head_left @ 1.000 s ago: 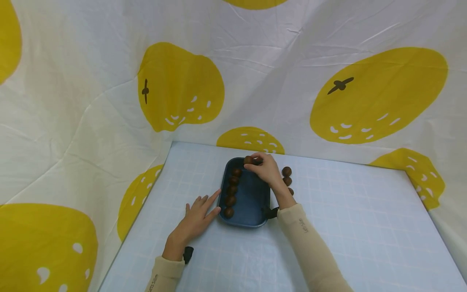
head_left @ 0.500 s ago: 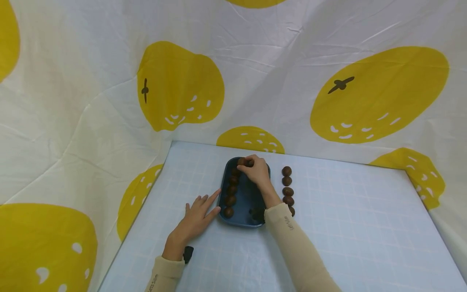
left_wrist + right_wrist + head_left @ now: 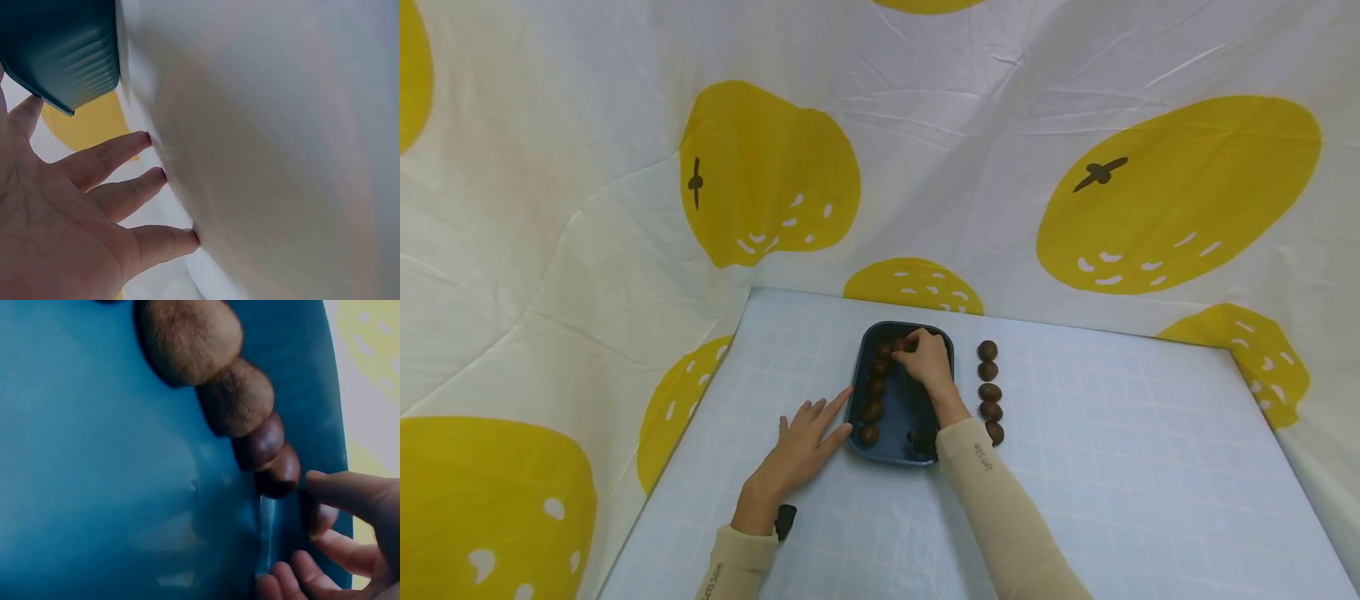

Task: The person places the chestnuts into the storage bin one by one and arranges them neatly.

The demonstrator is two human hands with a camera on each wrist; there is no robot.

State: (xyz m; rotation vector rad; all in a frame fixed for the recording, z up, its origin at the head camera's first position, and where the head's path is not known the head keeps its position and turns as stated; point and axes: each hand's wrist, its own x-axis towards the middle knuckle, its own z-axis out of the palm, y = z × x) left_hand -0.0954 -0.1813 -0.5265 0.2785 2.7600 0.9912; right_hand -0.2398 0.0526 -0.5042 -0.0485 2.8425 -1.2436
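"How many chestnuts (image 3: 875,387) sit in a row inside the tray (image 3: 901,417)?"
"Five, and a sixth chestnut (image 3: 900,342) is pinched beside them."
"And outside, on the table (image 3: 1150,458)?"
"Another five chestnuts (image 3: 990,392), eleven altogether."
"What else comes singly?"
"One tray, one table, one left hand (image 3: 797,454), one right hand (image 3: 927,358)."
"Sleeves (image 3: 992,492)?"
"Two."

In right wrist view, can't see whole of pinched chestnut (image 3: 324,519), partly behind right hand (image 3: 927,362); lose rest of that hand past right edge. Get only dark sliver (image 3: 107,301) at top edge, unidentifiable. In left wrist view, can't see inside tray (image 3: 62,56); lose parts of it and left hand (image 3: 69,219) past frame edges. In head view, can't make out black piece (image 3: 786,522) near left hand; lose rest of sleeves (image 3: 988,475) and bench (image 3: 1150,467) past bottom edge.
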